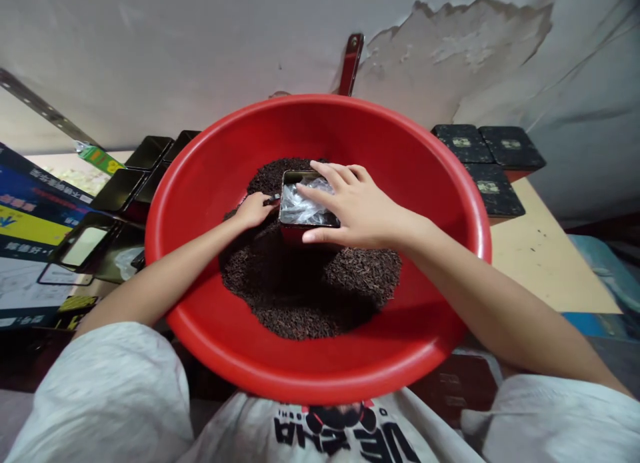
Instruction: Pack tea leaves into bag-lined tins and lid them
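Observation:
Dark, loose tea-like leaves (363,276) lie heaped in a large red basin (320,383) in front of me. Over the leaves, near the basin's middle, is a rectangular dark tin (287,219) without its lid, lined with a clear plastic bag (307,206). My right hand (357,206) lies across the tin's right side, fingers spread over its mouth and the bag, thumb along its near edge. At the tin's left, my left hand (254,211) is closed around a small dark handle (271,199); the rest of that tool is hidden.
Several open dark tins (120,189) stand left of the basin, beside a printed carton (35,236) and a green packet (100,157). Lidded black tins (493,186) stand at the right on a tan board (545,249). Behind is a peeling wall (225,36).

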The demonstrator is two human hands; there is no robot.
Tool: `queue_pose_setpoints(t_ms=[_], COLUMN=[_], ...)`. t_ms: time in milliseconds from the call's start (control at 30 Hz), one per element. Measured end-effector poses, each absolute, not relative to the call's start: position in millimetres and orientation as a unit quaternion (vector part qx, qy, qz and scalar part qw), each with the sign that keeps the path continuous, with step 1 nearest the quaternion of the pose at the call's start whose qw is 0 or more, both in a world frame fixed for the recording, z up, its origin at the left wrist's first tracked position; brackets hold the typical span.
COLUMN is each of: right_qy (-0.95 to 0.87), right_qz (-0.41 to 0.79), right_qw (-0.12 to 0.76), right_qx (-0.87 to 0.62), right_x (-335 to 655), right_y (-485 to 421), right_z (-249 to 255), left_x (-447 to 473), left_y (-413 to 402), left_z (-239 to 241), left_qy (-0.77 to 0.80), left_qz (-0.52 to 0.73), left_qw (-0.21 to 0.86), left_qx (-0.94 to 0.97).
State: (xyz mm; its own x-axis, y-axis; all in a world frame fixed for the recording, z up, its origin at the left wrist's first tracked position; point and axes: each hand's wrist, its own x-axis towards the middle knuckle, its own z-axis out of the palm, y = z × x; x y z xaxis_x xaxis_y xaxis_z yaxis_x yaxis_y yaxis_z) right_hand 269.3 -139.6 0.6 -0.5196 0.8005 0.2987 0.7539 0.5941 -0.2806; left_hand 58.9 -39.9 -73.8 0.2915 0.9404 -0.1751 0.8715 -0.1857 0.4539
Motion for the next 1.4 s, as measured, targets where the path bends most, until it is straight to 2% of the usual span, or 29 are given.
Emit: queue_pose_setpoints(t_ms=[100,200,333,433,567,633,700,767,833,900,1000,1100,1300,1400], right_qy=[-0.832,-0.781,-0.718,-0.732,-0.828,-0.854,-0.864,-0.866,-0.855,-0.823,-0.739,-0.676,-0.626,-0.642], right_qz=[0.114,0.158,0.08,-0.006,0.005,0.001,-0.002,0.016,0.046,0.086,0.138,0.135,0.023,0.086], right_qw=[0.309,0.396,0.427,0.37,0.212,0.158,0.139,0.145,0.185,0.264,0.402,0.463,0.497,0.503], right_qx=[-0.446,-0.457,-0.544,-0.572,-0.519,-0.496,-0.484,-0.478,-0.483,-0.495,-0.522,-0.557,-0.601,-0.572], right_x=[272,272,269,266,260,257,256,257,260,264,266,263,262,267], right_y=[-139,-140,-145,-146,-148,-151,-155,-157,-156,-153,-150,-152,-153,-147], right_z=[0,-4,-8,-5,8,13,16,16,12,6,-7,-18,-21,-21], left_x=[57,55,58,64,67,63,57,53,55,63,82,98,109,116], left_y=[-35,-28,-27,-33,-36,-32,-29,-30,-40,-63,-106,-138,-141,-134], left_z=[-65,-48,-31,-32,-43,-42,-32,-15,4,19,24,15,-3,-8], left_qy=[0.625,0.67,0.67,0.646,0.631,0.64,0.634,0.602,0.543,0.472,0.365,0.3,0.264,0.28], left_qz=[0.082,0.17,0.29,0.33,0.334,0.318,0.343,0.415,0.484,0.518,0.494,0.419,0.378,0.355], left_qw=[0.198,0.19,0.173,0.194,0.287,0.299,0.262,0.171,0.065,-0.024,-0.115,-0.144,-0.156,-0.106], left_qx=[0.751,0.697,0.661,0.66,0.638,0.633,0.641,0.661,0.683,0.713,0.78,0.845,0.874,0.886])
